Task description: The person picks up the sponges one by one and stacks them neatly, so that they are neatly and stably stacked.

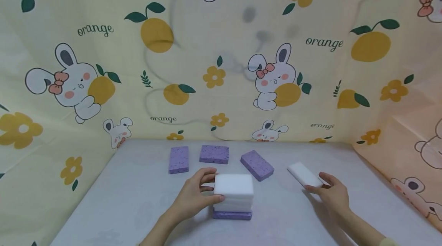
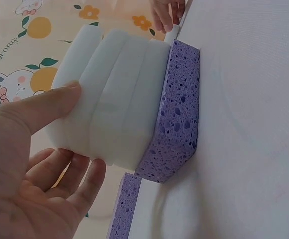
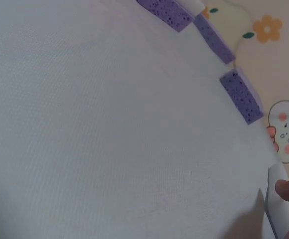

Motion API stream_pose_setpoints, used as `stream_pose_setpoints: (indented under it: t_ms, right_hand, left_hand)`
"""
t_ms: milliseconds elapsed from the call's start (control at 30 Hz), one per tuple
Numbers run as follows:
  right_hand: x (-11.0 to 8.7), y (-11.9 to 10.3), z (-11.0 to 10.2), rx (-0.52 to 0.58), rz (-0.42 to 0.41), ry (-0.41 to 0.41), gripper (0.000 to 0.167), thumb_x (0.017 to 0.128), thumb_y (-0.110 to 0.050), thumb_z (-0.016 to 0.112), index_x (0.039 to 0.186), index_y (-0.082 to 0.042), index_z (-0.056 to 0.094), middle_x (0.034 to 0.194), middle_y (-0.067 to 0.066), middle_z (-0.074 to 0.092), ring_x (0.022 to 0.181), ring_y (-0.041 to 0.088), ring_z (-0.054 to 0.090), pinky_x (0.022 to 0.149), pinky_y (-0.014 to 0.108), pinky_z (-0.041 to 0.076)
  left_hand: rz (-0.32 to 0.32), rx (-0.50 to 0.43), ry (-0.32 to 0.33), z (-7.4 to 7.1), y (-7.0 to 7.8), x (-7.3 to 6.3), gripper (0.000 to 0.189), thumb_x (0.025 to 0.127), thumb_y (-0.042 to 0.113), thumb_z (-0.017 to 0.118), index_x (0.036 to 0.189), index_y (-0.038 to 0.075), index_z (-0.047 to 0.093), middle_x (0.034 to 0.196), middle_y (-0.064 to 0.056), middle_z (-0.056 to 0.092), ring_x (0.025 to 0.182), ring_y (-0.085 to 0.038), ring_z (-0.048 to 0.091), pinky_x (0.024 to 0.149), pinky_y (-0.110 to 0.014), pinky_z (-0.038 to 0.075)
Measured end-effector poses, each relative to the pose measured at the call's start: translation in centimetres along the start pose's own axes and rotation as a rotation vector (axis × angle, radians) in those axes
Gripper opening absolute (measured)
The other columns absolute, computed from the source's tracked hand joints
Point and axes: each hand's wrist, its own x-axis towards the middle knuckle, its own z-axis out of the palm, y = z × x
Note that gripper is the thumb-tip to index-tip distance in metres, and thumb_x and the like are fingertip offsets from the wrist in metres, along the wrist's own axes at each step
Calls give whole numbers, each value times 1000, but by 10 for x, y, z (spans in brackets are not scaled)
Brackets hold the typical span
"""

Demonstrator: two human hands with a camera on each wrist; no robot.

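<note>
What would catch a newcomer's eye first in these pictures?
Probably the stack of white rectangular foam-like blocks on a purple rectangular sponge, low in the head view's middle, gripped by the left hand. Behind it, a pale yellow cloth-like backdrop printed with rabbits and oranges spans the scene.

Left hand (image 1: 193, 195) gripping, fingers (image 2: 89, 183) curved — right hand (image 1: 334, 194), well apart, pinching

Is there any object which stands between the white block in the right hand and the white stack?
Nothing visible stands directly between the white block and the white stack: table surface shows there. The rightmost purple sponge lies near, slightly behind that path. The left hand grips the stack's left side.
</note>
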Motion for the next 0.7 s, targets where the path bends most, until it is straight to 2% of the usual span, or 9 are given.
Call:
stream_pose_setpoints:
  t_ms: [367,567,700]
  right_hand:
    - [4,7,3,-44,-3,5,90,77,-18,86,147,4,34,148,30,35,129,46,36,106,62,30]
    - [4,10,-3,-79,-36,-65,94,78,-27,86,146,7,32,146,32,34,130,48,35,106,62,30]
    - [5,10,-6,-60,-24,-90,98,77,-32,86,147,7,30,147,32,34,131,47,34,106,60,31]
  left_hand:
    - [-8,-4,5,0,0,1,75,77,19,86,138,4,46,132,-11,59,115,-25,58,94,-30,50]
    - [-7,-11,3,0,0,1,75,77,18,86,139,5,46,132,-10,59,115,-26,58,93,-30,50]
    - [-3,-4,5,0,0,1,74,77,18,86,138,4,47,132,-10,59,114,-26,59,93,-29,50]
